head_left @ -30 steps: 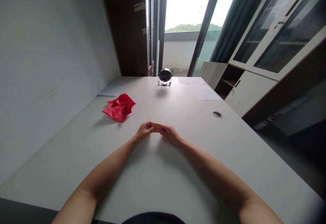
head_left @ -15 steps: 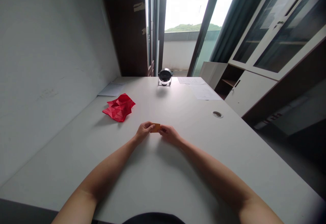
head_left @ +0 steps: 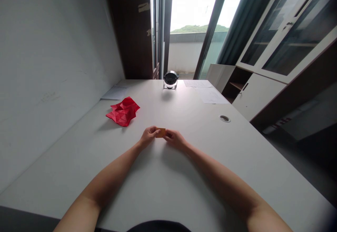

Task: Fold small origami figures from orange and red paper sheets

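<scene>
A small orange-brown piece of folded paper [head_left: 161, 133] is held between my two hands above the middle of the white table [head_left: 158, 189]. My left hand [head_left: 149, 135] pinches its left side, the thumb lying across the front. At its right edge, my right hand [head_left: 174, 137] has its fingers closed on the paper; those fingertips are partly hidden. To the left, apart from both hands, lies a creased sheet of red paper [head_left: 124, 111] with raised folds.
Toward the far edge stands a round black-and-silver device [head_left: 170, 79] on a stand. White sheets [head_left: 212, 95] lie at the back right, another paper [head_left: 115, 92] by the left wall. A cable hole [head_left: 224, 118] is set in the table's right side.
The fingers of my right hand have shifted very slightly at the paper's right edge. Everything else stays in place.
</scene>
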`<state>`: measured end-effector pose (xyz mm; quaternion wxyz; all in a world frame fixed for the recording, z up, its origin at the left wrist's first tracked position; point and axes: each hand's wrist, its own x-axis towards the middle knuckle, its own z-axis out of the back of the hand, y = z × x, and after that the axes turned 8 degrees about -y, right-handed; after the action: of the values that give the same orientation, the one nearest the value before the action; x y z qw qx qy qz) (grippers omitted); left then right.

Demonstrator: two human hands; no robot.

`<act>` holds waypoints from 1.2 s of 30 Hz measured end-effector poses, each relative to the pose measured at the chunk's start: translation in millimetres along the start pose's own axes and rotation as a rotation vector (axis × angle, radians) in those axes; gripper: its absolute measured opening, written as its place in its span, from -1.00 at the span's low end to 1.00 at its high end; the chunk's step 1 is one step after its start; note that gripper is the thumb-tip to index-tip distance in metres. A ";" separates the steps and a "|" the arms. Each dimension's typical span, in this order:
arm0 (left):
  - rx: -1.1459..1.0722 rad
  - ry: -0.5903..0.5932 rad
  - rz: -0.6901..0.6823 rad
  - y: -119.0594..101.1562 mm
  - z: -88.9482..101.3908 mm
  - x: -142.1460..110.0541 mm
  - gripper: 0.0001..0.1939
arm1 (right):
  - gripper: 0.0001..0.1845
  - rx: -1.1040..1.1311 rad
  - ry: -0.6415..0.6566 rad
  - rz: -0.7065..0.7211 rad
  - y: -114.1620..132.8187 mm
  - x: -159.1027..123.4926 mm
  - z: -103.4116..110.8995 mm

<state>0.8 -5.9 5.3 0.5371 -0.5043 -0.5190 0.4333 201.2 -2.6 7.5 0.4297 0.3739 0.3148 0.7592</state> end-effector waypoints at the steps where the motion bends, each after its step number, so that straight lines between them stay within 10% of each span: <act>1: 0.002 -0.001 -0.002 -0.8 -0.4 -0.2 -0.61 | -0.80 0.001 0.001 -0.002 -0.3 0.2 -0.1; 36: 0.124 0.019 -0.043 -2.2 -0.4 -0.6 -0.57 | -0.86 0.015 0.020 -0.021 -1.7 -1.9 -1.8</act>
<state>1.0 -6.8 7.4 0.5816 -0.4629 -0.4966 0.4482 201.0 -3.9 4.6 0.4316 0.3660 0.3287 0.7561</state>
